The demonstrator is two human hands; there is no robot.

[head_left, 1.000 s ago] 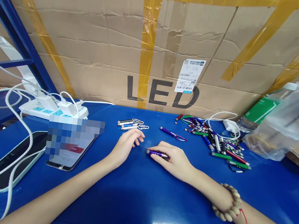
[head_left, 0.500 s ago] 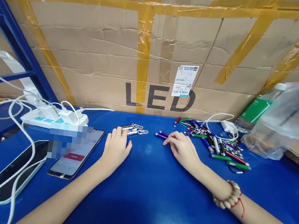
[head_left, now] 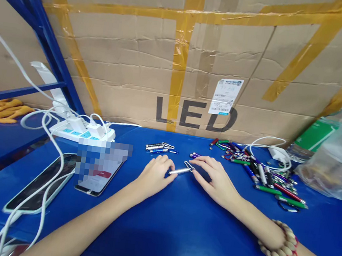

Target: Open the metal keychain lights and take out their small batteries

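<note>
My left hand (head_left: 155, 176) pinches one end of a slim silver tube (head_left: 179, 171), which looks like a small keychain flashlight and has a wire carabiner clip (head_left: 187, 164) at its other end. At that clip is my right hand (head_left: 215, 178), thumb and fingers apart around it; whether they touch it I cannot tell. Behind my left hand lie silver and blue tubes (head_left: 158, 148) with clips. A purple tube (head_left: 196, 155) rests just beyond my right fingertips, partly hidden by them.
To the right spreads a pile of coloured tubes and clips (head_left: 265, 174), beside a white charger (head_left: 277, 154) and a plastic bag (head_left: 325, 173). Left are two phones (head_left: 40, 182) (head_left: 104, 178), a power strip (head_left: 72, 132) and loose white cables. A taped carton (head_left: 135, 64) stands behind the blue table (head_left: 157, 235).
My left hand has brought a silver tube with a clip toward the middle, away from the others. My right hand has come off the purple tubes to the clip. The view has shifted left.
</note>
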